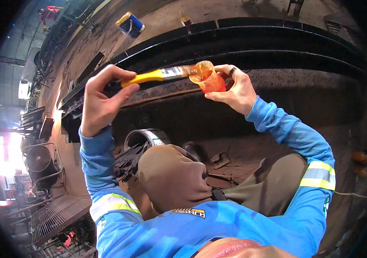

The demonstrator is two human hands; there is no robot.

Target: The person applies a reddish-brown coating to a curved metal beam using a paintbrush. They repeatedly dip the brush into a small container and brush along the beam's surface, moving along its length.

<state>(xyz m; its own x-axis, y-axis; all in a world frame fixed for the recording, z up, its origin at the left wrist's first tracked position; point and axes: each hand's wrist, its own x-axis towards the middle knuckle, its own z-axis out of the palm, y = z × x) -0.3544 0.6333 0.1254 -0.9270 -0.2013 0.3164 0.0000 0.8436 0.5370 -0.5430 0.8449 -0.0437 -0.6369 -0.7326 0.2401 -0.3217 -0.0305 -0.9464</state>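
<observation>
My left hand [104, 96] pinches the yellow handle of a paintbrush [149, 78] between thumb and fingers. The brush lies nearly level, its bristles pointing right, with their tip inside the mouth of a small orange-red cup [212, 83]. Around that cup curl the thumb and fingers of my right hand [237, 90]. The cup is tilted, its rim facing up and left, and orange smears coat its inside. Beyond both hands runs a long black steel beam [252, 39].
A blue paint bucket [129, 25] and a bottle [186, 20] stand beyond the beam. Near my knees lies a metal ring-shaped drum [145, 137]. At left are a large fan [41, 165] and a metal grate [63, 217]. Another person [49, 15] is far off at upper left.
</observation>
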